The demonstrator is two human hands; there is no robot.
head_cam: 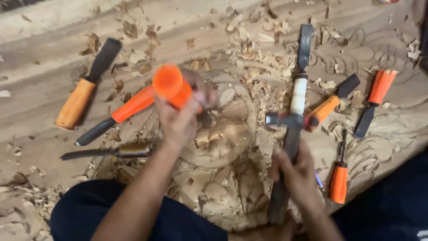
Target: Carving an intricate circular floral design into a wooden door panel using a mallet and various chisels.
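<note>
I am carving the wooden panel (53, 76).
My left hand (180, 117) is gripping an orange-handled chisel (171, 87); my right hand (296, 172) is clenching a hammer (290, 134).

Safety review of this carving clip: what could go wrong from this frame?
1. The left hand grips an orange-handled chisel against the carved wood panel while the right hand holds a hammer; a glancing blow could hit the fingers.
2. Loose chisels lie close by, within knocking range.
3. Wood chips may hide edges.
</note>
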